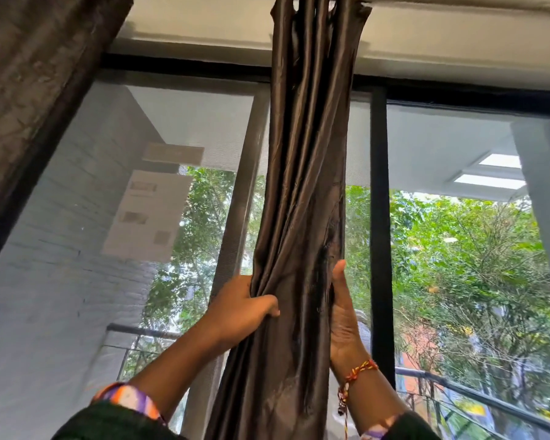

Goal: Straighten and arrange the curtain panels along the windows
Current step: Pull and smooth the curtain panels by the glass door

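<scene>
A dark brown satin curtain panel [305, 173] hangs bunched in narrow folds from the top of the window, down the middle of the view. My left hand [245, 309] grips its left edge at about chest height, fingers curled into the folds. My right hand [343, 315] holds the right edge, palm against the cloth and thumb pointing up. A second, rougher brown curtain panel [35, 84] hangs at the far left, touched by neither hand.
Behind the curtain stand large windows with black frames [380, 217] and mesh screens. Outside are a white brick wall [45, 281], a balcony railing [458, 389] and green trees. A white beam [204, 36] runs above the window.
</scene>
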Available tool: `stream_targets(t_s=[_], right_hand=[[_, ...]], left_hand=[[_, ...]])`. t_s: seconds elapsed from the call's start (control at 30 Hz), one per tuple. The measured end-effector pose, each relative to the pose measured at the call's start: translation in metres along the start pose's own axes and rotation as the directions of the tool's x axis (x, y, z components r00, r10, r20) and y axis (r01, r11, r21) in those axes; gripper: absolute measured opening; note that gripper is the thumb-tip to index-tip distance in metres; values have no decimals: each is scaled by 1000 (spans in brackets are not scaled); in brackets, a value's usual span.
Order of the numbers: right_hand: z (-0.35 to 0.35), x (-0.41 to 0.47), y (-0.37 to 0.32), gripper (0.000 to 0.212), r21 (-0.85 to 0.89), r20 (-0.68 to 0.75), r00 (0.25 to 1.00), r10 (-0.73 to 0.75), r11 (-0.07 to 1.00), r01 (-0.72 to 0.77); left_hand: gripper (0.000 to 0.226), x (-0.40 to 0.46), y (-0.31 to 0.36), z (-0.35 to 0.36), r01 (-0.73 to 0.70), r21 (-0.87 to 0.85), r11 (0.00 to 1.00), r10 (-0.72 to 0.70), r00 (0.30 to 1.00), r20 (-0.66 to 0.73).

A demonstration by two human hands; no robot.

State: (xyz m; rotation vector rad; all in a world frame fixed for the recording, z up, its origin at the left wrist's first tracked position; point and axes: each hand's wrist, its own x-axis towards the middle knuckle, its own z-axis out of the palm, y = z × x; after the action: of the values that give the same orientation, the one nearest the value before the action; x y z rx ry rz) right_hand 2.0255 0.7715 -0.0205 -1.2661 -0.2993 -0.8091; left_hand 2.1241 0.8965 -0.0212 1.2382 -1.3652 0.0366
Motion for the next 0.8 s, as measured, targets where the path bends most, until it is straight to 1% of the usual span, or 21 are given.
stream_targets(t_s=[0.03, 0.07, 0.1, 0.13, 0.17, 0.2, 0.23, 0.27, 0.3, 0.37, 0.43, 0.47, 0.5, 0.57, 0.6, 0.7, 0.73, 0.8], right_hand=[[2, 0, -4, 94, 26, -46, 997, -54, 998, 55], [2, -2, -10, 89, 25, -134, 983, -121, 992, 126], [-1, -3, -14, 80, -19, -235, 955, -182, 983, 183], [-5, -5, -19, 67, -93, -316, 916, -249, 969, 231], [-8, -9, -23, 46, -201, -372, 872, -317, 945, 258], [-9, -12, -26, 25, -348, -379, 834, -401, 897, 274], [-5, -21, -32, 19, -527, -344, 796, -498, 804, 275], [0, -28, -36, 24, -698, -289, 756, -588, 670, 253], [4, -38, -41, 29, -828, -216, 720, -659, 515, 223], [8, -50, -47, 33, -958, -55, 652, -756, 224, 178], [10, -61, -56, 34, -983, 146, 549, -823, -57, 176], [13, -66, -61, 37, -962, 266, 499, -825, -198, 185], [18, -71, -66, 41, -924, 382, 478, -791, -327, 197], [30, -80, -79, 43, -815, 566, 475, -674, -544, 200], [40, -85, -85, 42, -758, 624, 481, -616, -628, 178], [72, -96, -99, 43, -565, 752, 478, -454, -817, 114], [83, -98, -102, 45, -495, 788, 489, -375, -858, 139], [104, -99, -107, 47, -386, 834, 497, -240, -897, 216]], left_hand=[[37, 1, -4, 3, 12, -23, 1000, -13, 999, -52], [32, 1, -4, 6, 26, -57, 998, -31, 996, -89], [26, 2, -6, 8, 28, -123, 992, -45, 989, -138], [25, 2, -5, 10, 38, -187, 982, -70, 983, -170], [28, 3, -7, 13, 29, -241, 970, -81, 974, -210], [31, 3, -6, 14, 31, -272, 962, -101, 964, -247], [33, 4, -6, 17, 26, -277, 961, -110, 951, -290], [34, 3, -4, 19, 41, -243, 969, -122, 936, -330], [34, 3, -4, 21, 59, -186, 981, -125, 921, -368], [33, 1, 1, 23, 92, -51, 994, -105, 901, -421], [33, -3, 14, 22, 116, 117, 986, -51, 892, -449], [34, -5, 22, 21, 134, 221, 966, -19, 890, -456], [35, -8, 31, 20, 155, 315, 936, 5, 891, -454], [41, -11, 47, 17, 181, 454, 872, 39, 900, -434], [44, -12, 55, 16, 177, 507, 844, 66, 903, -425], [52, -18, 73, 16, 125, 585, 801, 164, 895, -415], [55, -20, 77, 16, 99, 582, 807, 192, 888, -417], [59, -25, 82, 16, 35, 551, 834, 242, 874, -421]])
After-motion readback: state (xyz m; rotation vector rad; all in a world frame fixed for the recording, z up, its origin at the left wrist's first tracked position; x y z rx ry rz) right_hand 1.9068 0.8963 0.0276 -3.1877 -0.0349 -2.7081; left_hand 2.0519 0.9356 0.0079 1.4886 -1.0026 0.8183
